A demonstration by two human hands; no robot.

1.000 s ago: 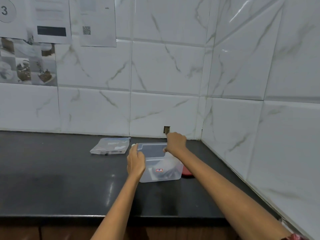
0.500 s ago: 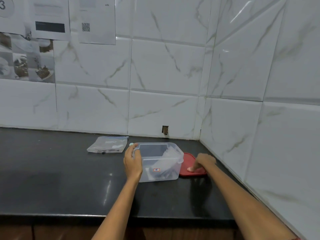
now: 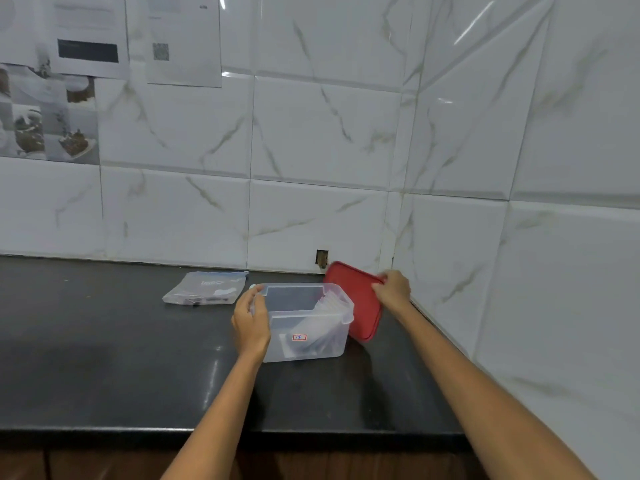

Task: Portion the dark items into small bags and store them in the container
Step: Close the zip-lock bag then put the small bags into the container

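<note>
Clear lidless container [image 3: 308, 344], small bags inside, red lid [image 3: 360, 306] tilted beside

**Tiled corner, dark worktop**

White glossy wall tiles [image 3: 322, 133] veined in grey-brown, meeting in a corner at right. Bright streaks of light on the glaze. Small rectangular hole [image 3: 322, 258] at the foot of the back wall. Printed sheets [image 3: 183, 39] stuck up at upper left, one with a QR code, above a grid of food photographs [image 3: 45, 119]. Black polished worktop [image 3: 104, 358] below, faintly reflective. Brown wooden cabinet fronts [image 3: 104, 465] under its front edge
</note>
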